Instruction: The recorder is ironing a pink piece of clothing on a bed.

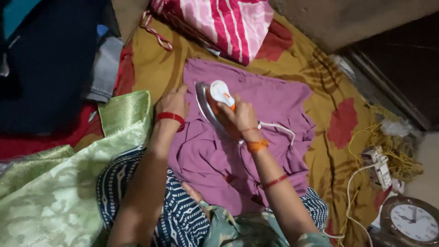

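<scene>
Two hands, right hand point(241, 115) gripping iron point(215, 106)

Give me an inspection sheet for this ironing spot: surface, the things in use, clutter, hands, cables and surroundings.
Surface: mustard bedsheet with red flower shapes, wrinkled.
Job's things: purple garment spread on the sheet; orange and white iron tilted on its edge over it.
Clutter: green shiny cloth at left, dark clothes pile beyond it, pink striped fabric at the top.
Grippers: right hand grips the iron's handle; left hand lies flat on the garment beside the iron.
Cables: white iron cord trails right; white power strip with yellow wires tangled near it.
Surroundings: round clock at lower right; dark wall edge behind.
</scene>
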